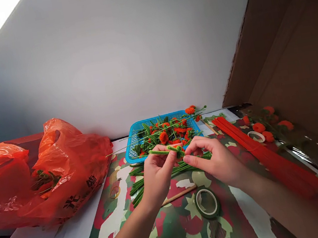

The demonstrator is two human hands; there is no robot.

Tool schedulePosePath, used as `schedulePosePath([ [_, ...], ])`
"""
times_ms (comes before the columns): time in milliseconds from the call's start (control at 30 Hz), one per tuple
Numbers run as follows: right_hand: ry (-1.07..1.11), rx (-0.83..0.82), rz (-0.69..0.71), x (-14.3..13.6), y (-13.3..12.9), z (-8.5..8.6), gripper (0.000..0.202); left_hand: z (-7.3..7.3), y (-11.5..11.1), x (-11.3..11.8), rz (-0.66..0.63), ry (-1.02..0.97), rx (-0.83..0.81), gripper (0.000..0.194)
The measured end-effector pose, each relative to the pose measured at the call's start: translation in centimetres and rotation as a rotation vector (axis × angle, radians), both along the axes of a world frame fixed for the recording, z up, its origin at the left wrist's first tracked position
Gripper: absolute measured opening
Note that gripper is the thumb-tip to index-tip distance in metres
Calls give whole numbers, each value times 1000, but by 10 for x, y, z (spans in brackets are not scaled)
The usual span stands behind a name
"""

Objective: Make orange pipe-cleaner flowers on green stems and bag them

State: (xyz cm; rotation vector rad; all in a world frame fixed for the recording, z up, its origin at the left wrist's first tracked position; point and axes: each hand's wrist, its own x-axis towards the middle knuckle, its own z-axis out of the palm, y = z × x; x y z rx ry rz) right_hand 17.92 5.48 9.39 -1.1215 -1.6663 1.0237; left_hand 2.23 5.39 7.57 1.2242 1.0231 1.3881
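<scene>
Between my hands is a small piece of green fuzzy stems (176,148) with a bit of orange at it. My left hand (160,168) pinches this piece between thumb and fingers. My right hand (211,158) is at its right side, thumb and index finger bent toward it; whether they grip it is too small to tell. Just behind stands a blue basket (128,153) full of orange flowers (163,137) and green stems. Beneath my hands lie bundles of green fuzzy stems (136,187). A roll of green tape (216,207) rests nearer to me.
An orange plastic bag (75,165) with flowers inside stands at the left. On the right lie a long bundle of red stems (252,146), a white tape roll (256,137) and more orange flowers (285,126). A thin wooden stick (180,194) lies in front.
</scene>
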Motion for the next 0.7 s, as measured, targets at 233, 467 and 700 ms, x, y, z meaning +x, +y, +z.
schedulePosePath([
  [233,112,-143,64,-4,0,-7,29,-3,-9,-1,-22,115,159,13],
  [467,316,-379,113,-6,3,-13,34,-14,-6,4,-67,42,145,12],
  [700,21,-34,64,6,11,-13,28,-14,-1,8,-101,-133,-64,22],
])
